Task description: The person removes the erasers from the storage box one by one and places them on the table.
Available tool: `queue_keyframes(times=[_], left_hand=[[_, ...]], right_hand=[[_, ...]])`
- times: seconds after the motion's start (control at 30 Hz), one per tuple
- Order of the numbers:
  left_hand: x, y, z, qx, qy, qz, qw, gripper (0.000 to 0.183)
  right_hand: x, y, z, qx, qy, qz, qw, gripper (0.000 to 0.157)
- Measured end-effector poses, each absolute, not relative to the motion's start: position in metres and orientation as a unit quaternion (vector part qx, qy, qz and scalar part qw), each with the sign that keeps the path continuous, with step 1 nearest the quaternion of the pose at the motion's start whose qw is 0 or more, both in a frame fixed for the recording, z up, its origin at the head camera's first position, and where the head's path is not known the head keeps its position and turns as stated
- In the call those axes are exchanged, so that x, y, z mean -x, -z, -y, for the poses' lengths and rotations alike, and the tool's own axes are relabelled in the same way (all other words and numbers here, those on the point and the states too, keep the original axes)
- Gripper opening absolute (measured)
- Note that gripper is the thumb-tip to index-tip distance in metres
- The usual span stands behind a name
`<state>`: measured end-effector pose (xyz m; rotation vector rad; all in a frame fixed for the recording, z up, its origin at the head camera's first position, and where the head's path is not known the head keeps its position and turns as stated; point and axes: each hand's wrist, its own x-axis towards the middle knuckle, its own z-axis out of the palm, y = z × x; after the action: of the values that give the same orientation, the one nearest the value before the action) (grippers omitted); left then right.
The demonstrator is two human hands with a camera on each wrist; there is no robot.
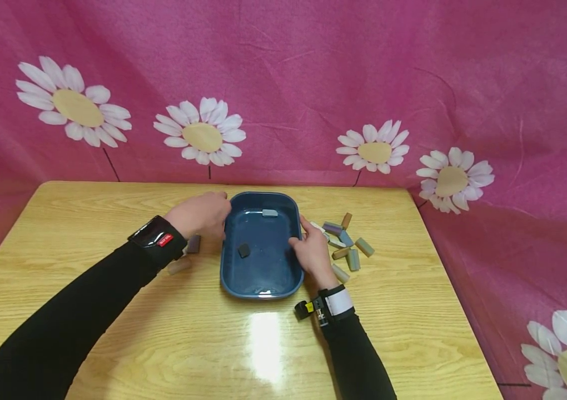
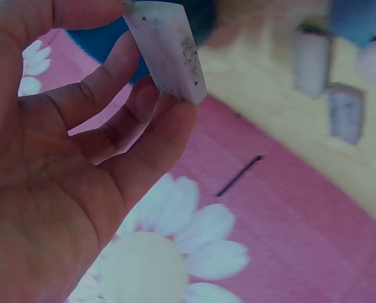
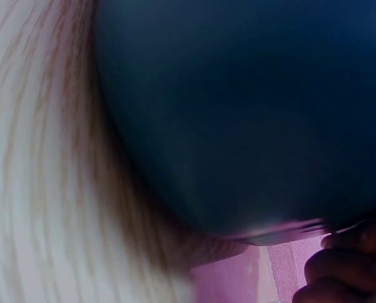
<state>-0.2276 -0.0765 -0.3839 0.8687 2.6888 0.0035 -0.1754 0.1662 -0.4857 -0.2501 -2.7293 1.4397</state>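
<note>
A blue rectangular dish (image 1: 268,272) stands on the table with a small dark block (image 1: 244,250) and a pale grey block (image 1: 269,213) inside. My left hand (image 1: 200,215) is over the dish's left rim. In the left wrist view its fingertips pinch a whitish block (image 2: 169,53) with dark specks; the head view hides this block behind the hand. At the right side my right hand (image 1: 314,250) grips the dish's rim, thumb over the inside and fingers outside. The dish's dark outer wall (image 3: 238,126) fills most of the right wrist view.
Several small coloured blocks (image 1: 364,246) lie scattered right of the dish. A dark purple block (image 1: 194,244) and a tan block (image 1: 179,266) lie to its left, near my left wrist. A pink cloth with daisies (image 1: 283,100) hangs behind the wooden table (image 1: 188,333).
</note>
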Motion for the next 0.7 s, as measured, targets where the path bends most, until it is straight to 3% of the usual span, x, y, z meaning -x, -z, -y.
queue_keyframes(times=[0.13,0.37,0.6,0.7], left_hand=[[0.221,0.397,0.093,-0.287,-0.017,-0.944,0.163,0.012],[0.210,0.414,0.112,-0.274,0.005,-0.944,0.181,0.011],[0.205,0.429,0.124,-0.274,-0.003,-0.942,0.195,0.045],[0.205,0.432,0.126,-0.280,0.000,-0.942,0.188,0.041]], right_hand=[[0.176,0.487,-0.166,0.082,-0.466,0.881,0.022,0.068],[0.177,0.487,-0.166,0.076,-0.462,0.883,0.028,0.067],[0.177,0.488,-0.166,0.077,-0.468,0.880,0.034,0.069],[0.177,0.488,-0.166,0.078,-0.474,0.876,0.033,0.069]])
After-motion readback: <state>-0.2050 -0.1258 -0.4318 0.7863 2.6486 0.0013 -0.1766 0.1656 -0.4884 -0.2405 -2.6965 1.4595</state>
